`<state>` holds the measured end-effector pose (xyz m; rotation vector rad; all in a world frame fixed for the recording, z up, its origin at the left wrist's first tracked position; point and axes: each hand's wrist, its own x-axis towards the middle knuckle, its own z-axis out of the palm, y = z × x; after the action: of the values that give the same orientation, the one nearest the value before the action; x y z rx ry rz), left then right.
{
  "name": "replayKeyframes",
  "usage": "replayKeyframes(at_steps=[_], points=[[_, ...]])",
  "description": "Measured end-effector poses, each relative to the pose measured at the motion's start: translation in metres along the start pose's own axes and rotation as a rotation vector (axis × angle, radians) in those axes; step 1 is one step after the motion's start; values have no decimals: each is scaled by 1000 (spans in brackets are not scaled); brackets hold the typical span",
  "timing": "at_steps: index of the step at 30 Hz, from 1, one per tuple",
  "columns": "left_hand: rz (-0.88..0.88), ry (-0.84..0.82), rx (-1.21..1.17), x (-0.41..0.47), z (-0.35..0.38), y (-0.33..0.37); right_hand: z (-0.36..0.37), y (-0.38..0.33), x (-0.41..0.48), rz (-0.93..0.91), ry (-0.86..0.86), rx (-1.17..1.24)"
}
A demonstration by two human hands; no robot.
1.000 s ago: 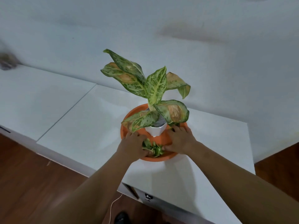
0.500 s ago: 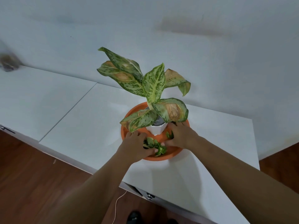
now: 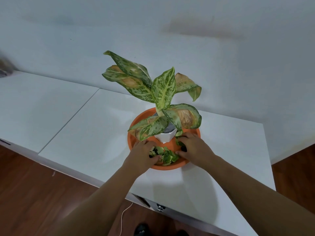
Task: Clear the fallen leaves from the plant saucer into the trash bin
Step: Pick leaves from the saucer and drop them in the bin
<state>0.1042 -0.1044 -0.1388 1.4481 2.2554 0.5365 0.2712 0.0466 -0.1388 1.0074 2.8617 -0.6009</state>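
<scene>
Both hands have slid closer together since a moment ago, pushing the small green fallen leaves [image 3: 164, 155] into one heap. That makes them easy to scoop. The heap lies in the near part of the round orange plastic saucer [image 3: 136, 126] on the white tabletop [image 3: 88, 130], stretched left to right. The left hand [image 3: 142, 155] and right hand [image 3: 193, 147] are cupped, half open, touching the leaves. No trash bin shows.

Bare forearms, no sleeves; dark shoes [image 3: 142, 229] at the frame's bottom.
</scene>
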Motion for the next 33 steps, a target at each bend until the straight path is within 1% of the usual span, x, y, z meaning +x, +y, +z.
replayKeyframes(at_steps=[2,5,7,13,17,19,22,24,26,30,33], points=[[47,19,-18,-2,4,-6,4,0,-5,-10,65,-16],[75,115,-44,-5,11,-10,10,-2,-10,3,167,14],[93,157,-41,-2,14,-12,15,-1,-14,15,202,26],[188,126,-22,21,7,-16,21,-3,-24,104,237,41],[237,48,10,37,-1,-18,19,-10,-26,180,240,59],[249,11,73,41,-3,-16,14,-11,-24,199,204,69],[193,-76,178,33,-2,-3,5,-12,-18,218,74,25],[149,-113,199,30,0,3,0,-14,-14,237,-17,14],[106,-152,190,32,-1,6,-4,-16,-12,250,-72,10],[60,-188,189,36,-3,12,-6,-19,-11,243,-102,40],[51,-219,122,38,-2,12,-4,-18,-12,218,-98,45]])
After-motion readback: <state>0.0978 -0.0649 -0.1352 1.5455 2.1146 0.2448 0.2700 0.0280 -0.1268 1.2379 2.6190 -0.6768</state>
